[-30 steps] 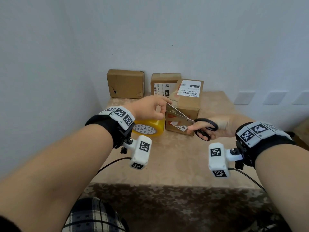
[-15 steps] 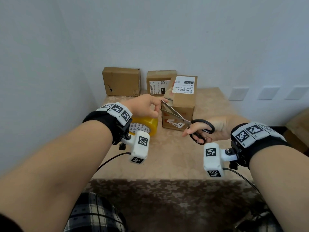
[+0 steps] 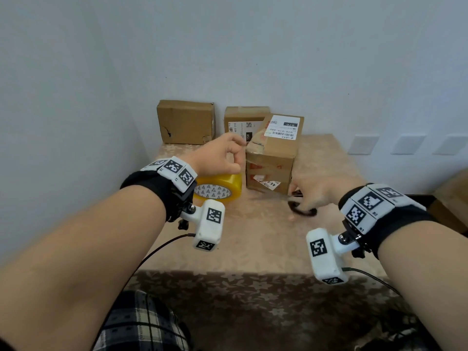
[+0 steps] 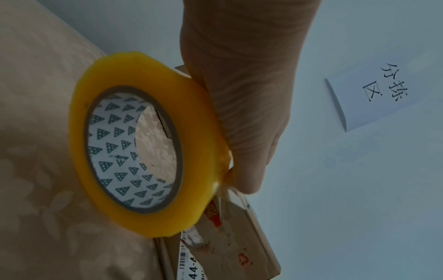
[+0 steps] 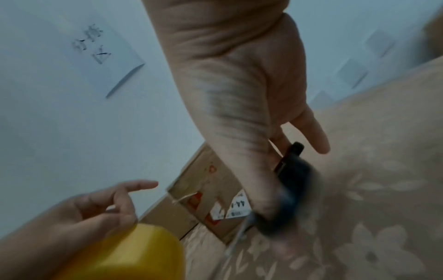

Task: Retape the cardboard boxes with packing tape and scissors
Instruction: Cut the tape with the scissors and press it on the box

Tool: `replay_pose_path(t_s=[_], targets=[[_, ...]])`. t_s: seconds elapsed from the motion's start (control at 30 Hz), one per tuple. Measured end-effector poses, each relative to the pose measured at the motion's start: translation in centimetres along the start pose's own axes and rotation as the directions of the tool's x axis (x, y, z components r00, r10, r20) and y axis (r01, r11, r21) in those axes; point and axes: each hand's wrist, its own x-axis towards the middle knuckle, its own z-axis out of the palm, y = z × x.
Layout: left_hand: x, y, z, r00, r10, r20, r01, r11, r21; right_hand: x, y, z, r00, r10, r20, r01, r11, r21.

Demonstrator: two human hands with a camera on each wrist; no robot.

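Beige patterned worktop (image 3: 253,244) carries a box (image 3: 272,158), with yellow tape (image 3: 217,190) just left of it. The left hand (image 3: 217,155) hovers above the tape by the box's corner, fingers loosely curled, holding nothing. The right hand (image 3: 316,196), blurred, apparently grips the black scissors (image 3: 301,210) low against the worktop.

Yellow tape roll (image 3: 217,190); brown boxes (image 3: 271,158); seemingly black scissors (image 3: 301,207); beige floral tablecloth (image 3: 253,244)
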Motion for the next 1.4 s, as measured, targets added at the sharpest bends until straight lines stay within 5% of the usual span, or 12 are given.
replay_pose_path(t_s=[0.1,0.17,0.23,0.3,0.5,0.63,0.73,0.8,0.87,1.07,1.3,1.4], targets=[[-0.4,-0.6,-0.4,0.998,-0.013,-0.056,0.013,1.0,0.01,-0.1,-1.0,-0.6,0.998,0.022,0.053,-0.018,0.997,-0.08],[-0.7,-0.8,-0.5,0.998,-0.037,-0.059,0.036,0.999,-0.015,-0.5,-1.8,-1.2,0.991,-0.047,-0.127,0.038,0.997,-0.074],[-0.9,-0.9,-0.3,0.996,-0.067,-0.052,0.064,0.996,-0.063,-1.1,-2.8,-2.1,0.878,-0.132,-0.46,0.085,0.989,-0.12],[-1.0,-0.9,-0.1,0.995,-0.081,-0.051,0.075,0.992,-0.106,-0.8,-3.8,-2.3,0.747,-0.209,-0.631,0.107,0.975,-0.197],[-0.6,-1.1,0.8,0.989,-0.102,-0.105,0.081,0.979,-0.185,4.2,-5.1,-0.8,0.754,-0.31,-0.579,0.14,0.937,-0.319],[-0.1,-1.6,0.6,0.98,-0.137,-0.147,0.103,0.971,-0.214,5.3,-4.8,0.2,0.606,-0.415,-0.679,0.174,0.902,-0.396],[0.1,-2.1,0.4,0.971,-0.158,-0.181,0.117,0.969,-0.22,6.5,-3.9,0.6,0.434,-0.504,-0.747,0.207,0.863,-0.462],[0.0,-2.3,0.3,0.969,-0.166,-0.186,0.12,0.965,-0.235,6.6,-3.7,0.7,0.387,-0.534,-0.751,0.254,0.845,-0.47],[-0.1,-2.3,0.3,0.968,-0.161,-0.19,0.112,0.963,-0.245,6.2,-3.5,0.6,0.395,-0.531,-0.75,0.331,0.844,-0.423],[0.1,-1.5,0.6,0.979,-0.137,-0.151,0.095,0.961,-0.259,4.6,-2.9,0.1,0.531,-0.434,-0.728,0.435,0.877,-0.205],[0.2,-1.5,0.8,0.959,-0.193,-0.207,0.137,0.956,-0.258,7.1,-6.3,-0.7,0.685,-0.269,-0.677,0.151,0.962,-0.229],[0.0,-2.2,0.5,0.949,-0.221,-0.226,0.162,0.954,-0.254,8.3,-6.4,0.2,0.706,-0.229,-0.67,0.045,0.959,-0.28]])
